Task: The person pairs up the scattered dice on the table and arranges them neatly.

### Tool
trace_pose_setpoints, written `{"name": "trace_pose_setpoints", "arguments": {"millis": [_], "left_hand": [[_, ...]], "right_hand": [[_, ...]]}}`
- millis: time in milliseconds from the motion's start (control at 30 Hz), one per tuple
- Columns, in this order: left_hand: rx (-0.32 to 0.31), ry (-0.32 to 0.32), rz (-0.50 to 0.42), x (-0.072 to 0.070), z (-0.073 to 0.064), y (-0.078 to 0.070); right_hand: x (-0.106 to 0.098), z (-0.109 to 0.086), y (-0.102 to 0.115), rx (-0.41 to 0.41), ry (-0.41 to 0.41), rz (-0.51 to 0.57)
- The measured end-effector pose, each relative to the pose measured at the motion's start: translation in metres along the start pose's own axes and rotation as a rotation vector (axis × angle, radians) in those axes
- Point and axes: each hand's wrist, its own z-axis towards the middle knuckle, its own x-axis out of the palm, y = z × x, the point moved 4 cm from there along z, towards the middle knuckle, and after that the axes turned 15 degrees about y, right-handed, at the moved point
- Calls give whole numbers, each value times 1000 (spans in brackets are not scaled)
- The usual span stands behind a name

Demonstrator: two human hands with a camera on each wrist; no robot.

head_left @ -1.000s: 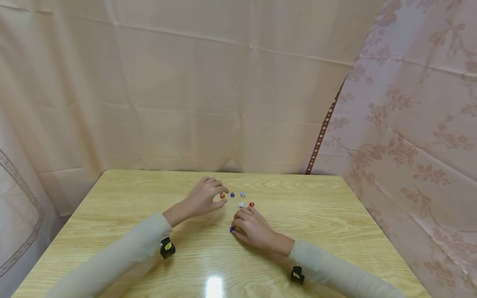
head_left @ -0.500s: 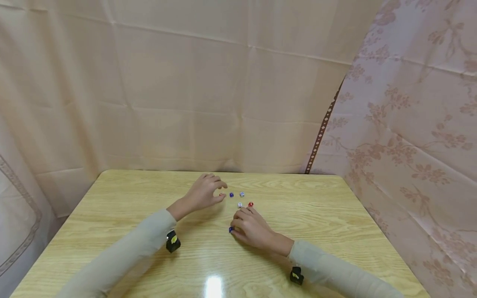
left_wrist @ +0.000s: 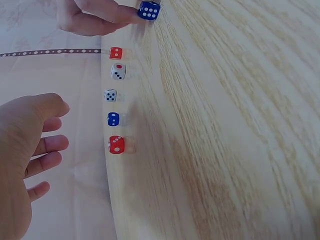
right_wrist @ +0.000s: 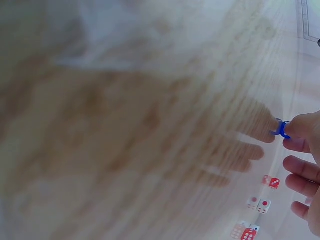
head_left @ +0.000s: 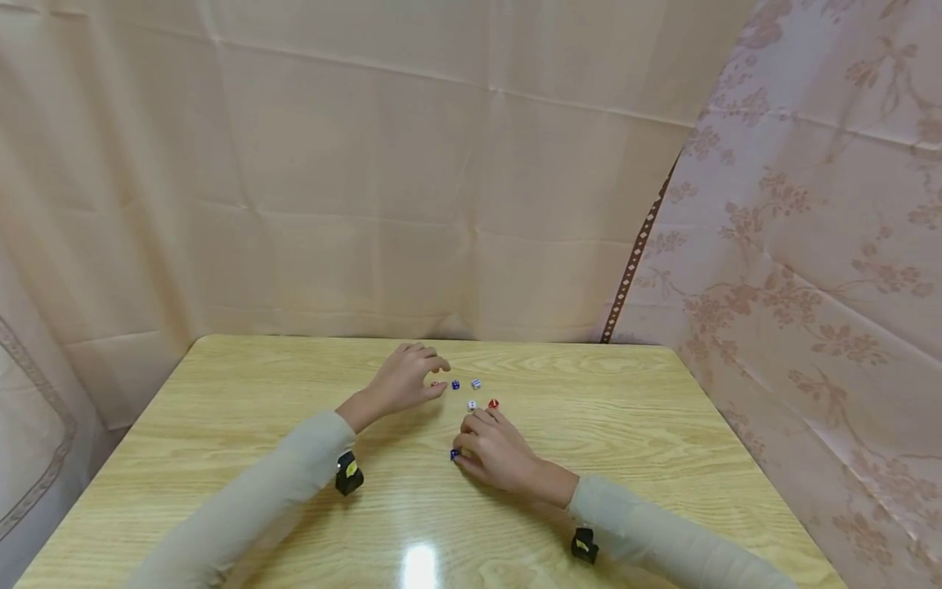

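My right hand (head_left: 500, 452) pinches a blue die (head_left: 454, 455) at its near left side, between thumb and index finger; the right wrist view shows little of this die (right_wrist: 283, 129) past the thumb. Over the left end of the back dice, my left hand (head_left: 403, 379) hovers with loosely bent, parted fingers and holds nothing. Its thumb partly covers a red die (left_wrist: 116, 145) in the head view. Right of that die lie another blue die (head_left: 455, 384) and a white die (head_left: 476, 384). A second white die (head_left: 472, 405) and a second red die (head_left: 494, 403) sit just beyond my right hand.
All the dice are on a pale wood-grain table (head_left: 618, 425). A beige curtain (head_left: 353, 180) hangs behind its far edge, and a flowered curtain (head_left: 809, 245) hangs on the right. Light glares on the tabletop near the front.
My left hand has risen slightly away from the left red die, and its thumb now covers more of that die. The right hand keeps its pinch on the blue die, nearly still.
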Motion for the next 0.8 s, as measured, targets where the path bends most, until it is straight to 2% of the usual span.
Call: {"name": "trace_pose_setpoints", "arguments": {"millis": [367, 800], "left_hand": [[-10, 6, -39, 11, 7, 1], [-59, 88, -65, 25, 12, 4]], "right_hand": [[-1, -1, 0, -4, 0, 3], [-2, -2, 2, -22, 4, 14]]}}
